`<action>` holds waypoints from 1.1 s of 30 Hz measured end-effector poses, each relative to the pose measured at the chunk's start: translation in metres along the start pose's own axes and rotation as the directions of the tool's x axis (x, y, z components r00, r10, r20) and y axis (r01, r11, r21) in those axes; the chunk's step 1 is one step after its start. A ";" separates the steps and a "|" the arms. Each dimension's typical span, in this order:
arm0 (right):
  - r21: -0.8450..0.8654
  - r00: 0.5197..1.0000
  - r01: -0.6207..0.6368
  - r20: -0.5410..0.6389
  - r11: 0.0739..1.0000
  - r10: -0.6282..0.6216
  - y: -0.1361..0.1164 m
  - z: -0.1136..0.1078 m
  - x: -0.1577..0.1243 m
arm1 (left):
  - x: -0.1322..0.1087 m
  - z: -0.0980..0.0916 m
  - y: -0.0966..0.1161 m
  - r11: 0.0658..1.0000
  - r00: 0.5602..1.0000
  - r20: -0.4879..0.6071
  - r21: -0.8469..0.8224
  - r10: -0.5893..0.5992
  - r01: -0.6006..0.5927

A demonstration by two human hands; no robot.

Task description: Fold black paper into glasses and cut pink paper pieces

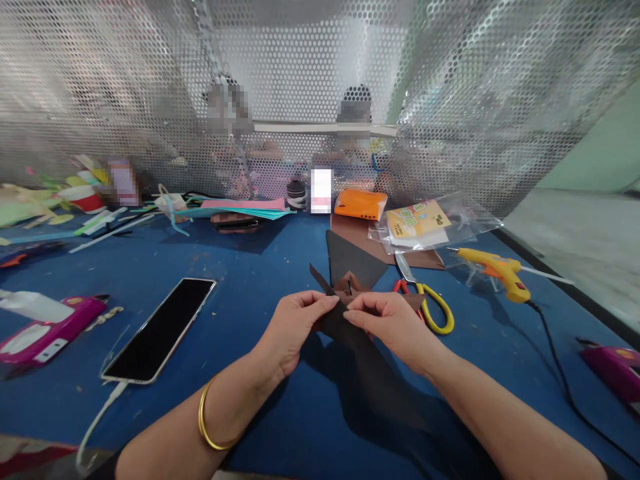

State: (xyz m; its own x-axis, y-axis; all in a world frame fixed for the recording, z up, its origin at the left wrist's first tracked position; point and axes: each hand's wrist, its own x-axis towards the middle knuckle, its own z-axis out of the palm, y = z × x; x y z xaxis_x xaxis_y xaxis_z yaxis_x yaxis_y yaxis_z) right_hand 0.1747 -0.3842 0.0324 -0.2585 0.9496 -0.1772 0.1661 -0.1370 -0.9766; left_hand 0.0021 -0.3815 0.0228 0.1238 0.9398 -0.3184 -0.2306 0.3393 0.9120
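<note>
My left hand [295, 327] and my right hand [390, 323] meet over the blue table [240, 267], both pinching a piece of dark brown paper [345, 290] that is folded into points. The fingertips of both hands press on a fold at its middle. More dark paper [353, 257] lies flat just behind it. A gold bangle sits on my left wrist.
Yellow-handled scissors [430, 303] lie right of my hands, a yellow glue gun [493, 267] with a black cord farther right. A phone [163, 327] on a white cable lies at left, a pink item [47, 330] beyond. Coloured paper, an orange packet [360, 203] and a plastic bag [425, 223] line the mesh screen; people sit behind it.
</note>
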 end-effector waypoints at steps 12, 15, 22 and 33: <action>-0.067 0.999 -0.026 -0.039 0.997 0.023 -0.002 -0.001 -0.003 | -0.002 0.000 0.006 1.000 0.999 -0.037 -0.013 0.018 -0.019; -0.087 1.000 -0.016 -0.028 0.996 0.014 -0.003 0.000 -0.003 | -0.003 0.001 0.006 1.000 0.998 -0.046 -0.001 0.030 -0.030; -0.119 1.000 -0.007 0.021 0.993 0.009 -0.004 -0.002 -0.002 | 0.001 -0.003 0.004 0.991 0.978 -0.161 -0.006 0.132 -0.135; -0.256 0.999 -0.043 -0.040 0.966 0.033 -0.006 -0.015 0.002 | -0.002 0.002 0.005 0.998 0.998 -0.067 -0.060 -0.011 0.007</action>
State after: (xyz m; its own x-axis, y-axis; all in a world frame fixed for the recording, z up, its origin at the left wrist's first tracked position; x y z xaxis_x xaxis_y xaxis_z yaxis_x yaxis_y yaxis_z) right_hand 0.1871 -0.3774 0.0395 -0.2148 0.9550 -0.2047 0.4154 -0.1004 -0.9041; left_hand 0.0026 -0.3819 0.0281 0.0613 0.9365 -0.3452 -0.2869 0.3478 0.8926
